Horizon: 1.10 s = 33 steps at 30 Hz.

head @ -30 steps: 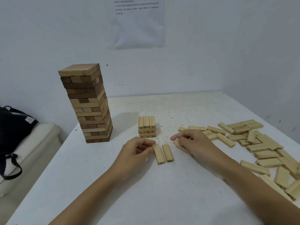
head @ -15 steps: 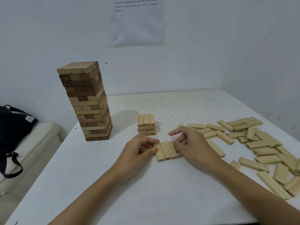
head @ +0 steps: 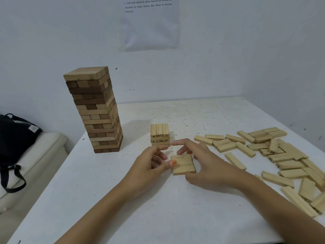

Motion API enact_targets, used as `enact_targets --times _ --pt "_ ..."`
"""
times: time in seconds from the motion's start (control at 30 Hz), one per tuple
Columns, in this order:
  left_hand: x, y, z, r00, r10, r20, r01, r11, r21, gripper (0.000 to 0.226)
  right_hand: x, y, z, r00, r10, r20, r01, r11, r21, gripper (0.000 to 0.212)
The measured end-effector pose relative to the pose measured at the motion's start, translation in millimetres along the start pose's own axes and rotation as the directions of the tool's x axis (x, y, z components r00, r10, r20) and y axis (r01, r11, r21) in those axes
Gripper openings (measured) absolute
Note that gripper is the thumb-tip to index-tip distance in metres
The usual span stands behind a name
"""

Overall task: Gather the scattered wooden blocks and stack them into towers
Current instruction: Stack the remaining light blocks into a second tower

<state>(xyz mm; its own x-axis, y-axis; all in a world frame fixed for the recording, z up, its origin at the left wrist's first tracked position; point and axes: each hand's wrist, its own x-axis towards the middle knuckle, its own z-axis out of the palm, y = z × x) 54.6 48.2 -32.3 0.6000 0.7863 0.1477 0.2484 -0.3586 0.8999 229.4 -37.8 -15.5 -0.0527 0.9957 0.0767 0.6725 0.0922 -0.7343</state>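
Hands are meeting over a flat set of pale rectangular wooden blocks (head: 183, 164) lying side by side on the white speckled table (head: 158, 208). The left hand (head: 149, 169) is pressing its thumb, with an orange-painted nail, against the left edge of the set, its other fingers (head: 159, 156) curled in narrowly. The right hand (head: 204, 164) is cupping the set from the right, thumb at the near corner and fingers (head: 181, 143) spread over the far edge, so the set is being gripped between both hands; whether it is resting on the table or lifted just off it, I cannot tell. Just beyond the hands, a short stack of pale numbered wooden blocks (head: 160, 135) is standing upright, apart from the gripped set. Farther left, a tall tower of mixed light and dark brown wooden blocks (head: 95, 111) is standing near the table's left edge. A loose scatter of pale wooden blocks (head: 274, 155) is lying across the right side of the table, some overlapping. A black fabric bag (head: 14, 136) is sitting on a cream cushion (head: 40, 152) off to the left, and a printed paper sheet (head: 149, 23) is hanging on the wall.
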Motion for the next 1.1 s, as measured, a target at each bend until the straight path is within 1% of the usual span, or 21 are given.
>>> enact_targets --times 0.07,0.13,0.23,0.37,0.73,1.1 --pt "-2.9 1.8 0.1 1.000 -0.024 0.006 0.024 1.000 -0.011 0.046 -1.0 2.7 -3.8 0.999 0.016 0.040 -0.013 0.996 -0.090 0.073" --pt "-5.5 3.5 1.2 0.998 -0.057 -0.006 0.057 0.998 -0.016 0.053 -1.9 5.8 -8.2 0.998 0.060 0.012 -0.058 0.991 -0.121 0.074" --pt "-8.1 5.3 4.3 0.998 -0.065 -0.020 0.065 0.998 -0.007 0.060 -2.3 7.5 -11.9 0.994 0.104 -0.024 -0.106 0.988 -0.114 0.073" --pt "-10.8 6.9 9.6 0.997 -0.062 -0.053 0.060 0.997 -0.049 0.061 -0.5 8.1 -9.6 0.992 0.111 -0.055 -0.114 0.992 -0.052 0.069" --pt "-12.6 10.3 14.8 0.996 -0.063 -0.069 0.056 0.994 -0.099 0.055 -2.0 5.9 -6.5 0.993 0.099 -0.057 -0.100 0.995 -0.025 0.065" --pt "-12.7 10.0 13.5 0.998 -0.040 -0.056 0.037 0.998 -0.056 0.058 -3.3 2.3 -6.7 0.993 0.111 -0.050 -0.111 0.994 -0.004 0.065"
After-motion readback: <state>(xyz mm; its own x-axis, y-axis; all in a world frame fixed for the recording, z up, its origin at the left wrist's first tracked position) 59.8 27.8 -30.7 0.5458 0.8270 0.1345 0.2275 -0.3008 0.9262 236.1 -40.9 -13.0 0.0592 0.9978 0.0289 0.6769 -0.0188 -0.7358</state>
